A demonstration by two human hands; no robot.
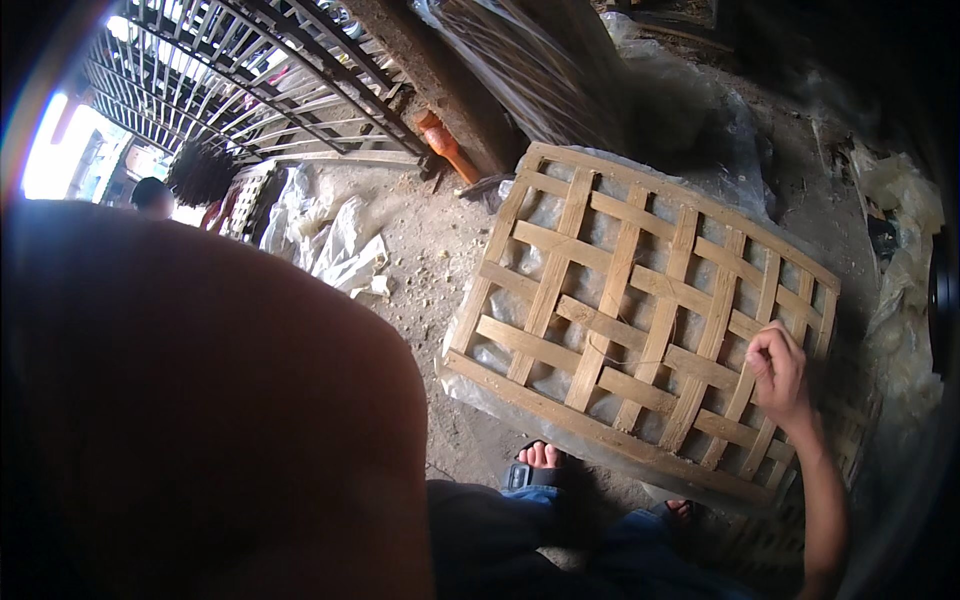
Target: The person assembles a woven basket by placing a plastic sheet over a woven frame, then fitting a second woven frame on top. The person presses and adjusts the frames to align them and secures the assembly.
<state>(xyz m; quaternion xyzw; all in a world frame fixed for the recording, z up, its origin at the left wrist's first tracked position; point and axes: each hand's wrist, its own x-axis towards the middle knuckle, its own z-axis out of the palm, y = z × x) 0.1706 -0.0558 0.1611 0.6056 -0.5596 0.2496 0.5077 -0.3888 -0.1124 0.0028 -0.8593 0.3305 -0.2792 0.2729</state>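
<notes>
A flat panel of woven wooden slats (610, 323) lies tilted in front of me, on top of clear plastic sheeting (590, 440). My right hand (779, 368) is over the panel's right part, with its fingers curled closed. Whatever the fingers may hold is too small or hidden to make out. A thin, loose strand (640, 362) curls across the slats near the middle. My left hand does not show. A large dark, blurred shape (210, 400) fills the left side very close to the view; it may be my raised left arm.
Behind the panel stands a plastic-wrapped bundle (530, 70) beside a thick brown post (450, 85). At the post's foot is an orange, waisted object (445, 147). A slatted rack (270, 90) stands at far left, with crumpled white plastic (335, 245) on the crumb-strewn floor. My sandalled foot (537, 462) is near the panel.
</notes>
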